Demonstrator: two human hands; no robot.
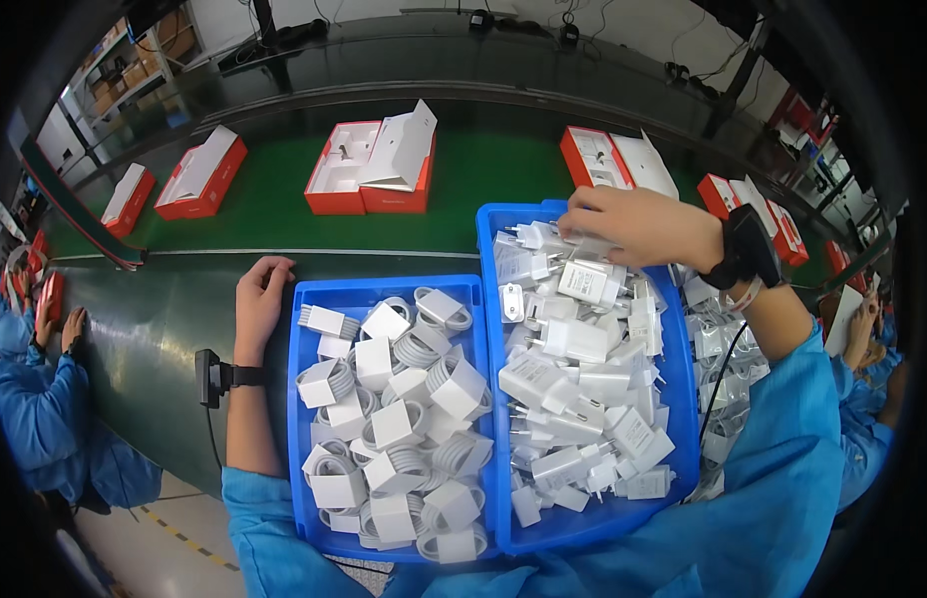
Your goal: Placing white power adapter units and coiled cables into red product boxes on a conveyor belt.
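Observation:
My right hand (628,224) reaches into the far end of the right blue bin (688,448), which is full of white wall chargers (573,349), and its fingers close on one charger there. My left hand (259,299) rests fingers-down on the dark table edge, just left of the left blue bin (296,399); it holds nothing. That bin is piled with white coiled cables (404,419) in paper bands. Both wrists carry black wrist devices.
An open red and white box (374,164) lies on the green conveyor belt (284,214) straight ahead, with more such boxes (199,174) left and right (613,159). Another worker in blue (45,399) sits at my left, a second at my right (867,389).

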